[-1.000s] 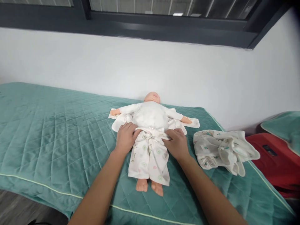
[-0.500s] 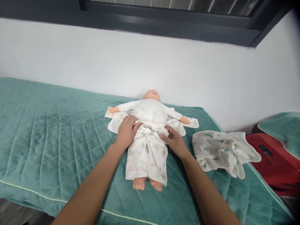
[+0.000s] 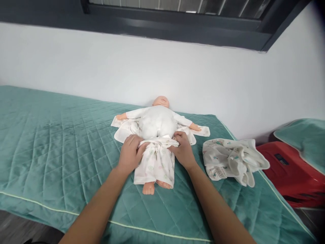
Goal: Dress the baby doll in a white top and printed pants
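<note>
A baby doll (image 3: 157, 122) with a white cloth body lies on its back, its head toward the wall and arms spread. Its legs are in white printed baby pants (image 3: 154, 166), with the feet showing below the hems. My left hand (image 3: 130, 152) grips the waistband at one side, thumb over the cloth. At the other side my right hand (image 3: 183, 149) pinches the same waistband. The waistband sits bunched at the doll's hips. An opened white baby jacket (image 3: 124, 131) is spread under the doll's back and arms.
Folded white printed baby clothes (image 3: 232, 159) lie on the right of the green quilted bed cover (image 3: 63, 152). A red plastic stool (image 3: 291, 173) stands beyond the bed's right edge, green cloth (image 3: 304, 139) behind it. A white wall (image 3: 127, 64) rises behind the bed.
The pants' hems have moved up, and the waistband now stands more raised between my hands. The doll's feet have shifted, one further under its hem. The view has shifted slightly.
</note>
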A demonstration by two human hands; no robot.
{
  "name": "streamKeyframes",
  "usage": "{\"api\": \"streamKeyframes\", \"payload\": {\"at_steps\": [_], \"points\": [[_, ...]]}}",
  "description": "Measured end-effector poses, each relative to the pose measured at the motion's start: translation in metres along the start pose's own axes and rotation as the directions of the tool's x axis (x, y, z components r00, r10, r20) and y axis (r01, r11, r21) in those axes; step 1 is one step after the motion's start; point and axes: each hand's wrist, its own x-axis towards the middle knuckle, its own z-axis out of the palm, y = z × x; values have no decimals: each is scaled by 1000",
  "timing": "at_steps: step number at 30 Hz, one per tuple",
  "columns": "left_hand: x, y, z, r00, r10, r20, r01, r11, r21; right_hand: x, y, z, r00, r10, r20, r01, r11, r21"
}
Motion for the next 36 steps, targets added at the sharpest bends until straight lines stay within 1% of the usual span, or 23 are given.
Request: {"api": "streamKeyframes", "payload": {"at_steps": [2, 3, 5, 6, 7, 8, 10, 12, 13, 15, 17, 19, 20, 22, 23, 24, 27, 30, 33, 35, 36], "points": [[-20, 14, -7, 1000, -26, -4, 26, 1000, -14, -4, -4, 0, 995, -73, -66, 69, 996, -64], [-29, 19, -9, 999, -36, -3, 36, 999, -20, -5, -7, -1, 990, -117, -74, 110, 990, -93], [-41, 25, -11, 998, -57, 18, 57, 998, -39, -9, -14, -3, 979, -196, -47, 190, 975, -116], [-44, 26, -11, 997, -72, 33, 74, 996, -56, -12, -17, -4, 977, -211, -24, 208, 973, -101], [-45, 26, -11, 994, -93, 51, 97, 992, -76, -15, -19, -5, 979, -202, 1, 201, 977, -72], [-44, 25, -11, 991, -119, 68, 125, 987, -97, -19, -22, -6, 986, -167, 23, 168, 985, -36], [-41, 23, -10, 980, -170, 104, 184, 973, -138, -31, -28, -9, 996, -47, 70, 44, 998, 37], [-38, 20, -11, 969, -202, 140, 225, 959, -174, -48, -35, -12, 988, 63, 142, -76, 993, 87], [-36, 20, -12, 966, -210, 153, 237, 952, -193, -57, -40, -13, 979, 94, 183, -113, 989, 96], [-34, 19, -14, 960, -220, 170, 257, 938, -233, -76, -50, -15, 961, 119, 248, -142, 987, 75], [-34, 20, -16, 958, -232, 169, 271, 923, -271, -92, -60, -15, 950, 130, 284, -149, 988, 44], [-34, 22, -19, 943, -292, 159, 329, 889, -318, -103, -68, -14, 944, 131, 302, -151, 987, 44], [-36, 24, -21, 925, -346, 158, 380, 856, -350, -107, -71, -13, 944, 114, 311, -136, 990, 49], [-40, 29, -26, 870, -460, 174, 488, 763, -423, -113, -76, -10, 945, 48, 325, -62, 998, 33], [-44, 32, -28, 846, -497, 192, 526, 719, -455, -115, -78, -9, 946, 14, 323, -17, 1000, 9], [-48, 35, -31, 831, -515, 211, 547, 686, -480, -117, -80, -7, 949, -13, 314, 21, 1000, -21], [-63, 43, -39, 823, -505, 259, 561, 651, -512, -121, -83, -3, 962, -54, 267, 84, 991, -105], [-72, 47, -46, 814, -502, 292, 576, 632, -519, -121, -84, -1, 969, -91, 229, 125, 982, -140], [-71, 50, -53, 810, -507, 296, 582, 632, -511, -119, -84, -4, 975, -94, 199, 124, 982, -141], [-67, 54, -59, 811, -500, 306, 584, 647, -491, -117, -85, -9, 973, -90, 215, 122, 983, -138], [-66, 56, -62, 811, -484, 329, 585, 657, -476, -117, -86, -12, 969, -92, 229, 126, 982, -139]]}}
